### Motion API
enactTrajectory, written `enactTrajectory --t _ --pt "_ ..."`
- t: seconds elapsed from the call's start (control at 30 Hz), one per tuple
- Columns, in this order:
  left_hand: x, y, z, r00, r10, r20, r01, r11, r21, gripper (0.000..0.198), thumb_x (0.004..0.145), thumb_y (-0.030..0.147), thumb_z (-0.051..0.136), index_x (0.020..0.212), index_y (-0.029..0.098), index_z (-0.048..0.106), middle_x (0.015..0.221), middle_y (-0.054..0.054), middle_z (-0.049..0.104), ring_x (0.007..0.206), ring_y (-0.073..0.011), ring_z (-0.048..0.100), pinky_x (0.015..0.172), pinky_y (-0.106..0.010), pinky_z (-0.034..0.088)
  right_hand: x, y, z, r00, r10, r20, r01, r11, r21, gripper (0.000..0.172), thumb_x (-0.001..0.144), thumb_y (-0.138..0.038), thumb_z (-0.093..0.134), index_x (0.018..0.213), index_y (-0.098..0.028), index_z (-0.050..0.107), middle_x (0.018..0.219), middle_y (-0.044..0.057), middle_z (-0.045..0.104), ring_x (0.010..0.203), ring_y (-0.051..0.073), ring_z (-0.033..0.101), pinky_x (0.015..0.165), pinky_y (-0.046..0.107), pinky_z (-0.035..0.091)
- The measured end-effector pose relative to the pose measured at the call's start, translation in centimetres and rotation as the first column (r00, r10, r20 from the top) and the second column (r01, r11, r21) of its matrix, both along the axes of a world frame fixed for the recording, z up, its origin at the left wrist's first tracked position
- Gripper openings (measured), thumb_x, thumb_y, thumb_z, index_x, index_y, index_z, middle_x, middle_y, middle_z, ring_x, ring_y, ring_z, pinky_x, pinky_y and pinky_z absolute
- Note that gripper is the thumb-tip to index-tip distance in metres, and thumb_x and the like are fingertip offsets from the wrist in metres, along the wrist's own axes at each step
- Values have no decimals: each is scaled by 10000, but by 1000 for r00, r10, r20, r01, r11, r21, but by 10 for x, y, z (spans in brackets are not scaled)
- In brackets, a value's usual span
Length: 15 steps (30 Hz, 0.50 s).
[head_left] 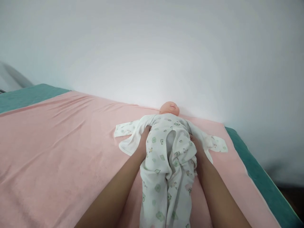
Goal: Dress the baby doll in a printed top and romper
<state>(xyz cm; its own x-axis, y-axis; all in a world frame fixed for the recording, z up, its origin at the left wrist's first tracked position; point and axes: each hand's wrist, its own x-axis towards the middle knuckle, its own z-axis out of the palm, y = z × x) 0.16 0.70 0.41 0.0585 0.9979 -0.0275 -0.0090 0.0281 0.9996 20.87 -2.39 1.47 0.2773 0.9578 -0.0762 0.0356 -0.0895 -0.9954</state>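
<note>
While the plain white wall [152,47] stands behind, the wide, soft pink cloth [59,152] carries the doll with a smooth peach-coloured head [167,107], dressed in white printed fabric clothes [158,188]. The left hand [144,139] and the right hand [196,144] are at its two sides; their fingers are mostly hidden, so I cannot tell their opening or grip. In my judgement, both should handle the fabric evenly and gently, without twisting the body.

Your long bare left forearm [111,190] and long bare right forearm [219,191] stretched forward, slanting inward from the lower edge, wrists apart, your bare left hand [143,139] and bare right hand [198,148] nearly level, fingers mostly hidden, perhaps curled.
</note>
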Motion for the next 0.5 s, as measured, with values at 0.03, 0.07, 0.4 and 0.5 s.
enactTrajectory --t 0.03,0.07,0.4,0.5 --pt "-1 1 -2 999 -18 33 18 1000 0 138 769 167 592 906 176 595 942 -30 663 996 -228 569 863 -307 438 -1 -1 1 1000 -14 8 14 1000 12 179 548 -286 697 727 -276 710 785 44 736 953 316 635 829 402 498" --pt "-1 3 -4 993 -58 102 61 998 -23 141 776 178 582 915 170 599 905 -34 663 949 -223 581 838 -313 447 -2 -1 3 999 -26 18 26 999 25 175 553 -294 696 727 -278 710 800 46 737 986 321 623 854 407 487" --pt "0 5 18 871 -175 458 334 896 -294 115 805 206 549 709 152 579 522 2 512 656 -193 589 680 -343 444 4 0 10 991 42 124 -38 999 -34 59 602 -278 681 651 -245 682 735 74 710 955 330 618 825 426 490" --pt "2 6 18 907 -172 386 301 903 -307 166 827 228 532 683 157 574 494 1 483 733 -230 612 711 -374 463 4 -1 10 989 39 144 -36 999 -27 133 607 -317 694 718 -245 709 746 72 718 954 328 622 806 415 499"
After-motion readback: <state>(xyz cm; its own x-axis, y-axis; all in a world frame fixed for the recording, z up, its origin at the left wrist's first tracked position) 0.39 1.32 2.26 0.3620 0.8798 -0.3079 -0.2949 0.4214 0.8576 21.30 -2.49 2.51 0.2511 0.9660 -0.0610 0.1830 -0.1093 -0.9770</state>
